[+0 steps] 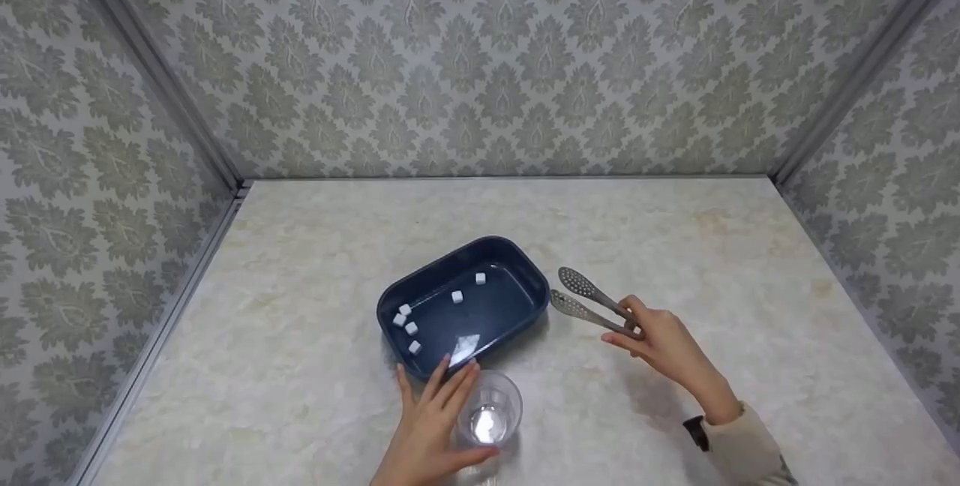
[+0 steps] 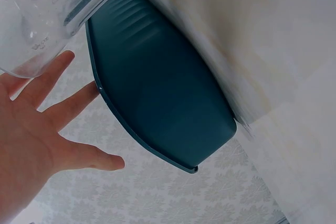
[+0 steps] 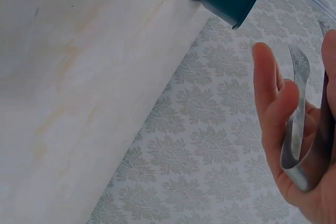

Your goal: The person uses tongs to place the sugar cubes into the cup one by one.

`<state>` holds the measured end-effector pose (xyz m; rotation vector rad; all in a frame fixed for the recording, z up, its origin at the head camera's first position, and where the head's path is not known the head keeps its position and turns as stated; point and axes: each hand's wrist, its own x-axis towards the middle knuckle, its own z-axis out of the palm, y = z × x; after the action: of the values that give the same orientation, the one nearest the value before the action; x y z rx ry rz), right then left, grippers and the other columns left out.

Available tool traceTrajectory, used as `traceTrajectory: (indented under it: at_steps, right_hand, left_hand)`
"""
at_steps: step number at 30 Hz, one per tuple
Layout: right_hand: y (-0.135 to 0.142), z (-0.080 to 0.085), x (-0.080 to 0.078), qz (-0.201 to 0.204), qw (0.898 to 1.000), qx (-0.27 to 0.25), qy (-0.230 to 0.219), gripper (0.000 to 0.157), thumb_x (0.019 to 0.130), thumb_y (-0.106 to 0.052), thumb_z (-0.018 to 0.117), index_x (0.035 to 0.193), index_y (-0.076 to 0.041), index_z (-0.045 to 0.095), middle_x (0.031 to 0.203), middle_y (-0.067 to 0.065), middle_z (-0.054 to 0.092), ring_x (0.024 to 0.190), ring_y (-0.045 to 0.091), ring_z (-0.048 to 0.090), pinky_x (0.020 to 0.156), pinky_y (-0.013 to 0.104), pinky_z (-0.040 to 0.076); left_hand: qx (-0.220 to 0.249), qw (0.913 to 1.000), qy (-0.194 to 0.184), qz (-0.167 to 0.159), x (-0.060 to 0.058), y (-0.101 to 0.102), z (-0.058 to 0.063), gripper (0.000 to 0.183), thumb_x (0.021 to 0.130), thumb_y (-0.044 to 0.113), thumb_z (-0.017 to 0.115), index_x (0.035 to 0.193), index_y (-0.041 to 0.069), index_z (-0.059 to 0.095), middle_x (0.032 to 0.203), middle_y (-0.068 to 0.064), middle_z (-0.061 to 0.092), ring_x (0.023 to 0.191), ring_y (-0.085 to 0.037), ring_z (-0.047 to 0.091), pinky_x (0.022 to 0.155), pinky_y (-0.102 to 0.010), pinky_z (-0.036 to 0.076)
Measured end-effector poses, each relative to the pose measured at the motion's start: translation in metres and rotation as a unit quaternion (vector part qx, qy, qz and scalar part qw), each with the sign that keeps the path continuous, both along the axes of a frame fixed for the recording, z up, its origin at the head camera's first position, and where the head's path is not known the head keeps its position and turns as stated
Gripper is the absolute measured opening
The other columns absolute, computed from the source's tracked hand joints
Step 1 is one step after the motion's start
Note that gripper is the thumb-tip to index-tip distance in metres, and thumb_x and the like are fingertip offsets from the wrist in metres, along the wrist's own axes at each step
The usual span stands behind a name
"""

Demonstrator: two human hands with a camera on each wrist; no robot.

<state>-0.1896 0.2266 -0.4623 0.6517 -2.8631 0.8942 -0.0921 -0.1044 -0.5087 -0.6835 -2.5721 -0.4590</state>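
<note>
A dark blue tray (image 1: pixel 472 325) with rounded corners lies at an angle on the table, with several small white cubes (image 1: pixel 457 296) inside, most at its left end. Just below its near rim stands a clear glass (image 1: pixel 491 407). My left hand (image 1: pixel 429 426) spreads its fingers beside the glass, fingertips at the tray's near rim and thumb along the glass's near side. In the left wrist view a fingertip (image 2: pixel 93 88) meets the rim. My right hand (image 1: pixel 664 343) holds metal tongs (image 1: pixel 592 306) to the right of the tray, their perforated ends apart with nothing between them.
The pale marbled table (image 1: pixel 300 246) is bounded by patterned walls (image 1: pixel 480 58) at the back and both sides. A dark band (image 1: pixel 696 433) shows at the right sleeve cuff.
</note>
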Motion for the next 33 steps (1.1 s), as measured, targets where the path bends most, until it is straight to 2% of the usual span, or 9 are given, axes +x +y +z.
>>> traceTrajectory:
  at_steps: [4,9,13,18,25,33]
  right_hand:
    - [-0.006,0.004,-0.002,0.0,1.0,0.002,-0.016,0.037,0.082,-0.046,0.054,0.103,-0.015,0.049,0.059,-0.008,0.051,0.042,0.0,0.043,0.039,0.018,0.035]
    - [-0.012,0.009,-0.005,0.001,1.0,0.012,-0.007,0.043,0.084,-0.046,0.053,0.108,-0.011,0.051,0.063,-0.006,0.053,0.042,0.0,0.042,0.04,0.017,0.035]
    - [-0.018,0.014,-0.009,0.006,1.0,0.017,0.023,0.044,0.084,-0.044,0.054,0.109,-0.008,0.052,0.064,-0.005,0.054,0.042,-0.001,0.04,0.041,0.017,0.035]
    - [-0.027,0.02,-0.013,0.013,0.997,0.033,0.062,0.04,0.083,-0.042,0.056,0.108,-0.01,0.054,0.064,-0.007,0.056,0.044,-0.002,0.04,0.044,0.016,0.035]
    - [-0.038,0.03,-0.018,0.02,0.992,0.069,0.102,0.037,0.083,-0.042,0.056,0.105,-0.012,0.054,0.064,-0.006,0.057,0.048,-0.001,0.044,0.046,0.017,0.037]
    - [-0.05,0.037,-0.025,0.021,0.986,0.096,0.131,0.041,0.08,-0.045,0.058,0.104,-0.011,0.056,0.064,-0.005,0.06,0.047,0.003,0.047,0.045,0.019,0.038]
  left_hand:
    - [0.002,1.0,0.0,0.001,0.0,0.0,-0.001,0.102,0.053,0.068,0.068,0.136,0.017,0.039,0.135,0.003,0.047,0.126,-0.031,0.038,0.101,-0.056,-0.023]
    - [0.007,0.9999,-0.015,-0.002,0.0,0.0,-0.001,0.102,0.054,0.066,0.068,0.137,0.017,0.037,0.136,0.002,0.046,0.127,-0.032,0.038,0.1,-0.057,-0.024]
    - [0.013,0.9998,-0.012,-0.004,0.001,0.0,-0.001,0.102,0.053,0.065,0.07,0.137,0.016,0.038,0.135,0.001,0.047,0.126,-0.033,0.039,0.099,-0.064,-0.016]
    - [0.013,0.9998,-0.013,-0.003,0.001,0.0,-0.001,0.102,0.053,0.066,0.069,0.137,0.017,0.037,0.134,0.002,0.047,0.126,-0.033,0.039,0.097,-0.07,-0.007]
    - [0.012,0.9993,-0.035,-0.002,0.002,0.001,0.001,0.101,0.057,0.066,0.067,0.139,0.019,0.032,0.135,0.002,0.046,0.128,-0.033,0.036,0.099,-0.062,-0.019]
    - [0.016,0.9992,-0.037,0.004,0.002,0.001,0.001,0.101,0.056,0.065,0.068,0.138,0.019,0.034,0.134,0.002,0.047,0.128,-0.033,0.036,0.096,-0.071,-0.005]
